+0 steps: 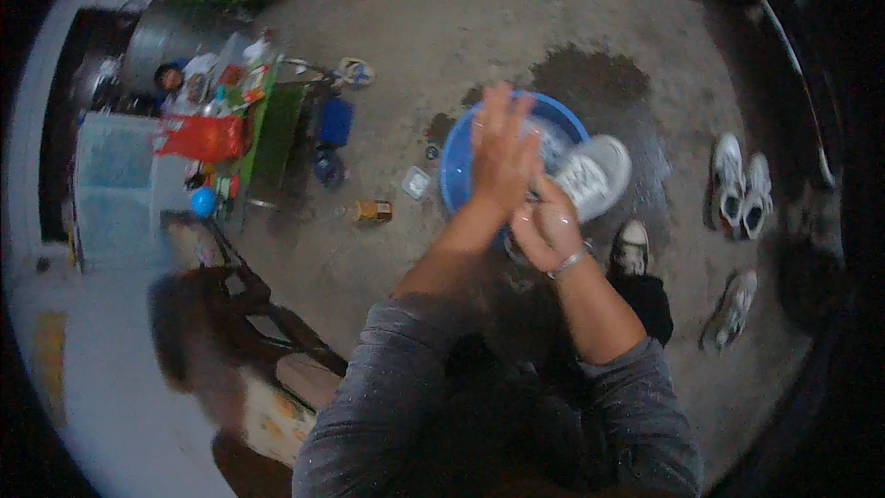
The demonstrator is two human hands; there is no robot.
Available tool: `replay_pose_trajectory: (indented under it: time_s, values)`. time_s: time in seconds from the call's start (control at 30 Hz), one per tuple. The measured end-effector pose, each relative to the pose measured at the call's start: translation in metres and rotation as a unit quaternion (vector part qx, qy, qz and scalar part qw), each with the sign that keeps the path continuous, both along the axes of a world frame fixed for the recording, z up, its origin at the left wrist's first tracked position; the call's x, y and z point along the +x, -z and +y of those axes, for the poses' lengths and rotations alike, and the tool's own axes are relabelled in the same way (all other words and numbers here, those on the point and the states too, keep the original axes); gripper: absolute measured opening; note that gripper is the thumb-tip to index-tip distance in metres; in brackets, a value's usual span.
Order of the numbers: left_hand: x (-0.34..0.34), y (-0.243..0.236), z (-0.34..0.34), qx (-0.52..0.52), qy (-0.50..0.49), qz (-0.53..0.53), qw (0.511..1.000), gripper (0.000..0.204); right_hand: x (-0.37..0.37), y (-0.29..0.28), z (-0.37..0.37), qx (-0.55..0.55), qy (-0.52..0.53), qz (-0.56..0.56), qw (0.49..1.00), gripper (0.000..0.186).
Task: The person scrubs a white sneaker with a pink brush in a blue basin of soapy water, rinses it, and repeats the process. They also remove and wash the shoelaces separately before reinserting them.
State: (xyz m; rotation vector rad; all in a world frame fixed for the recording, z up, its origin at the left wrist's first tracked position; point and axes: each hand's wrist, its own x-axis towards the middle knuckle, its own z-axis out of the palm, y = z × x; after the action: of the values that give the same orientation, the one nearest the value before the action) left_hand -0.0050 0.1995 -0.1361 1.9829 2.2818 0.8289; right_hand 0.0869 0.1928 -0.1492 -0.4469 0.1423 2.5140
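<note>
A white lace-up shoe juts over the right rim of a blue basin, toe pointing up and to the right. My right hand, wet and with a bracelet at the wrist, is closed at the shoe's heel end; its exact grip is partly hidden. Over the basin, my left hand is slightly blurred, its fingers stretched out and no object visible in it. The two hands overlap beside the shoe. Behind them, whitish suds or water show inside the basin.
Wet concrete surrounds the basin. To the right stand a pair of white shoes and a single shoe. My shod foot is near the basin. Leftward are a cluttered green table, a chair and a yellowish box.
</note>
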Motion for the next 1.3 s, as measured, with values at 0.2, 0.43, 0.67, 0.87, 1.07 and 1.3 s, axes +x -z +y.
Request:
replay_pose_trajectory:
  time_s: [0.2,0.43,0.67,0.87,1.07,1.3]
  values:
    - [0.067,-0.007,-0.033,-0.013,0.015,-0.128,0.992,0.045,0.004,0.034,0.012,0.13,0.045,0.175,0.975,0.048]
    - [0.027,0.0,-0.023,-0.011,0.049,-0.063,0.997,0.04,0.014,0.006,0.003,0.109,-0.019,0.048,0.993,0.043]
    - [0.023,0.011,-0.017,0.03,0.06,-0.086,0.994,0.044,0.009,0.017,-0.004,0.187,-0.028,0.016,0.982,0.051]
    - [0.045,-0.002,-0.037,0.054,0.118,-0.099,0.987,0.033,0.021,-0.006,0.008,0.052,-0.008,0.164,0.985,0.04]
    - [0.039,-0.025,0.002,0.127,-0.062,-0.335,0.931,0.021,0.023,-0.015,0.009,0.046,-0.038,0.134,0.989,0.045]
    - [0.07,-0.083,-0.003,-0.01,0.049,-0.706,0.706,0.019,0.027,-0.003,0.014,-0.076,-0.037,0.12,0.989,0.05]
